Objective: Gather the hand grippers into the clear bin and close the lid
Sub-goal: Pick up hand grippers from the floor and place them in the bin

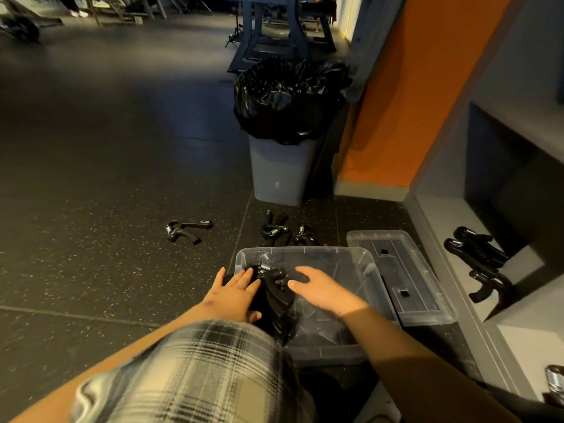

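The clear bin (323, 351) stands on the floor in front of me. A bundle of black hand grippers (276, 293) with chrome springs lies in its left part. My left hand (235, 293) rests on that bundle with straight fingers. My right hand (323, 290) hovers open over the bin, thumb close to the bundle. The clear lid (424, 312) lies on the floor to the bin's right. One loose gripper (187, 232) lies on the floor far left, and two more grippers (282, 230) lie just beyond the bin. Several grippers (479, 264) sit on the low shelf at right.
A grey trash can (280, 169) with a black liner stands behind the bin, beside an orange wall (406, 102). A grey shelf unit (457, 239) runs along the right. A chrome object (555, 380) shows at the bottom right edge. Dark speckled floor stretches left.
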